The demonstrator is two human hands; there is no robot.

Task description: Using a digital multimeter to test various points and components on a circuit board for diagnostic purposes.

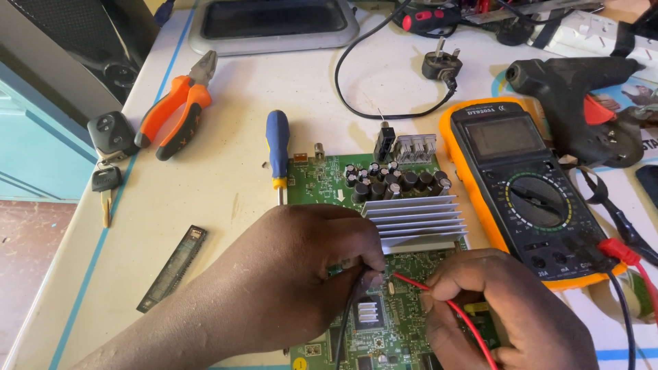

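The slim red-wired probe (439,296) runs slantwise, its tip aimed up-left at the green circuit board (322,175), its lead trailing down-right. The right hand (504,312) pinches it closed; the left hand (301,274) pinches a black-wired probe (353,301) pointing at the same board. A ribbed silver heat sink (418,223) and dark round capacitors (391,179) sit on the board. Right of the board lies an orange-cased multimeter (521,178); left of it a blue-handled screwdriver (277,144), on a pale cream bench (205,199).

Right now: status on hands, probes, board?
Left hand pinching black probe on green circuit board. Right hand holding red probe, tip near left fingertips. Heatsink just behind; multimeter right.
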